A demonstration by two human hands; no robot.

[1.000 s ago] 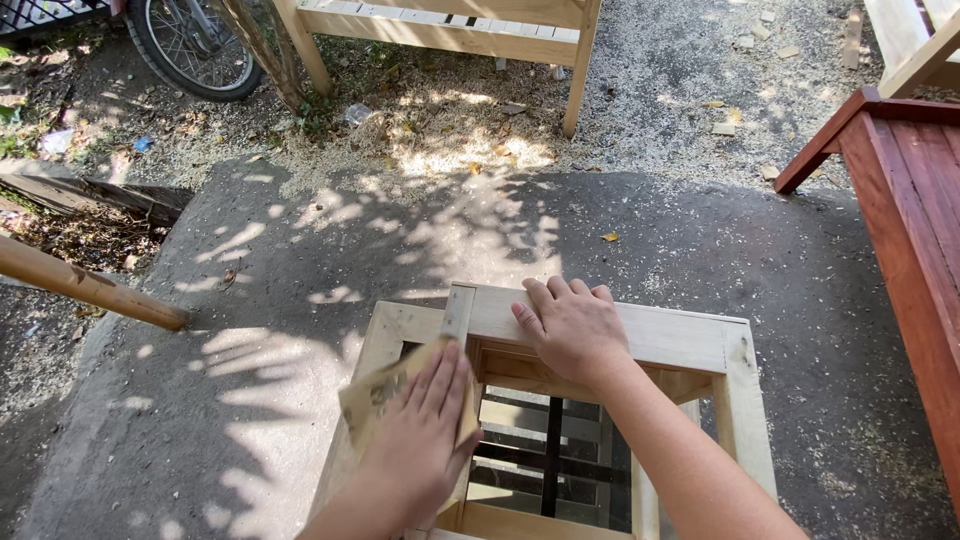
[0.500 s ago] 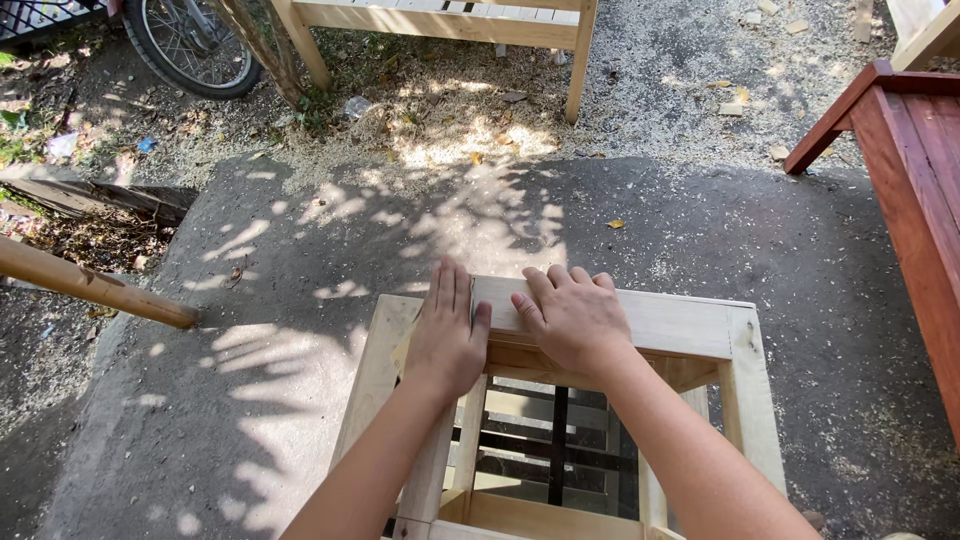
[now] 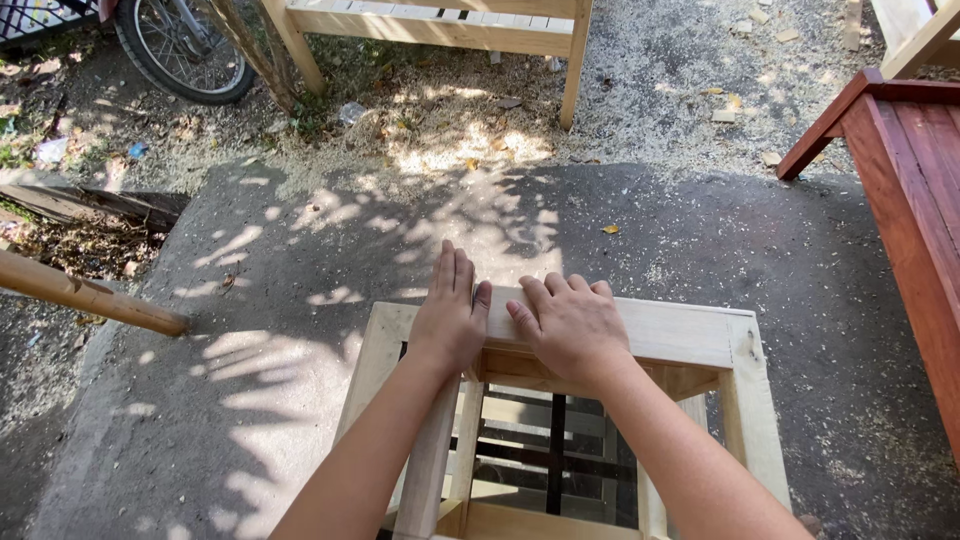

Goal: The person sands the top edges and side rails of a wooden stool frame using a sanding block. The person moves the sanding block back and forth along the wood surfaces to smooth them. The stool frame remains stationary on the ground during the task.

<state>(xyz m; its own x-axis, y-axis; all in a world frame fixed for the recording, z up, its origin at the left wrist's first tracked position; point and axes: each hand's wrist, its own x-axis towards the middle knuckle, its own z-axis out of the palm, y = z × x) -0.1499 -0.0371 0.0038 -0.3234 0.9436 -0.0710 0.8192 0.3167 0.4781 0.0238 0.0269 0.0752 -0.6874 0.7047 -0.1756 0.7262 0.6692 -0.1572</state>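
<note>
Head view: both hands lie flat, side by side, on the far rail of a pale wooden frame (image 3: 690,335). The left hand (image 3: 452,315) and right hand (image 3: 570,325) have open grips, fingers spread, holding nothing.

Open concrete (image 3: 300,300) beyond wooden frame (image 3: 690,335)

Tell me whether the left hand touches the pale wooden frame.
Touching: the head view shows the left hand lying flat on the pale wooden frame.
</note>
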